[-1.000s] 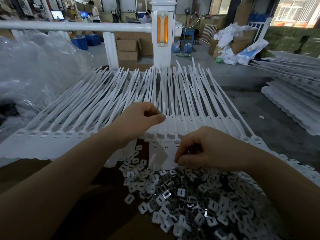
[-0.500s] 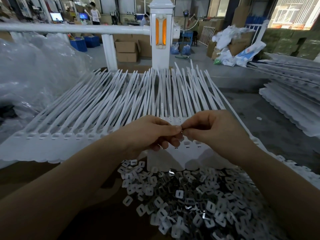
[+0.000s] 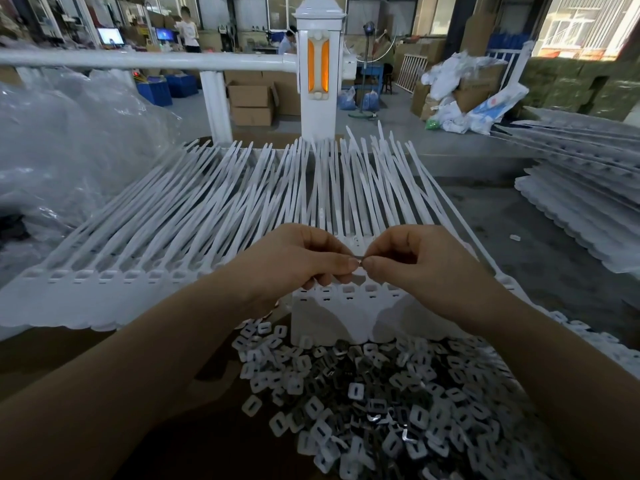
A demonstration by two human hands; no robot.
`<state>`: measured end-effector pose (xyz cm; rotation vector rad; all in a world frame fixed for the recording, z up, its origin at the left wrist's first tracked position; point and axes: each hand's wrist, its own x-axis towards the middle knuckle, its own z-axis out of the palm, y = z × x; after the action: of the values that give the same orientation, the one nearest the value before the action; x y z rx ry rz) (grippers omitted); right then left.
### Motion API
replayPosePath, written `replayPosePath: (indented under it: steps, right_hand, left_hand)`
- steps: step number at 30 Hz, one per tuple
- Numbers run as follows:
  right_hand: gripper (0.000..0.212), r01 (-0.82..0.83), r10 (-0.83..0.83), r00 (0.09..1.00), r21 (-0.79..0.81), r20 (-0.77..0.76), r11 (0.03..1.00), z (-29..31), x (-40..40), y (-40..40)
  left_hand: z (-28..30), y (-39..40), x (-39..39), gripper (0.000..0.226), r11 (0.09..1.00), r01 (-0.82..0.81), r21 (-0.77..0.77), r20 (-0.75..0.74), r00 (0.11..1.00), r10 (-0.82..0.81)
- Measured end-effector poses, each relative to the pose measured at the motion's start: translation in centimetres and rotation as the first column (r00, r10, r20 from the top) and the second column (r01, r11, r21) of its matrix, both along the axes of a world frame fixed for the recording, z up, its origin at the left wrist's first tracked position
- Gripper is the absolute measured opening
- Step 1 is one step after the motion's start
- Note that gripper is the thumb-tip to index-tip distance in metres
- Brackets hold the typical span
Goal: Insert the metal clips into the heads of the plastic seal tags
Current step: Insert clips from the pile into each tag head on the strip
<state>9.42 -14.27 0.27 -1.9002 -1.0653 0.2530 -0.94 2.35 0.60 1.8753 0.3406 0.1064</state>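
Observation:
Rows of white plastic seal tags [image 3: 214, 216] lie fanned out in front of me, their slotted heads [image 3: 104, 277] in a line facing me. A heap of small square metal clips [image 3: 374, 403] covers the brown surface below my hands. My left hand [image 3: 301, 261] and my right hand [image 3: 419, 261] meet fingertip to fingertip just above the tag heads. Between them they pinch one small metal clip [image 3: 361, 260], of which only a thin edge shows. More tag heads [image 3: 346, 291] sit directly under the hands.
A crinkled clear plastic bag [image 3: 69, 150] bulges at the left. A white rail and post [image 3: 318, 74] stand behind the tags. Stacks of more white tags [image 3: 581, 209] lie on the floor at the right. Cardboard boxes and people are far back.
My right hand rose from the clip heap and met the left hand above the tag heads. Since half a second ago the hands stay joined on the clip.

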Motion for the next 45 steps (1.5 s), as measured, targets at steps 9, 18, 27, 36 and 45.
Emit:
replayPosePath:
  steps: [9, 18, 27, 36, 45]
  right_hand:
    - [0.009, -0.002, 0.001, 1.000, -0.048, -0.006, 0.999, -0.2, 0.1, 0.1]
    - [0.014, 0.048, -0.026, 0.995, -0.224, 0.100, 0.973, -1.1, 0.7, 0.4]
    - [0.015, 0.039, -0.017, 0.995, -0.215, 0.103, 0.976, -1.4, 0.9, 0.4]
    - [0.024, 0.001, 0.044, 0.986, -0.276, 0.160, 0.961, -1.5, 0.7, 0.5]
    - [0.024, 0.006, 0.065, 0.975, -0.320, 0.213, 0.947, -1.6, 0.5, 0.4]
  left_hand:
    - [0.1, -0.4, 0.2, 0.008, 0.973, -0.009, 0.232, 0.055, 0.998, -0.004]
    - [-1.1, -0.9, 1.2, 0.011, 0.942, -0.072, 0.328, -0.102, 0.989, 0.111]
    - [-1.4, -1.3, 1.7, 0.014, 0.830, -0.085, 0.552, -0.157, 0.967, 0.203]
    - [-1.6, -0.9, 2.1, 0.021, 0.765, -0.051, 0.642, -0.156, 0.968, 0.195]
    - [-1.9, -0.2, 1.5, 0.017, 0.751, -0.008, 0.660, -0.075, 0.994, 0.076]
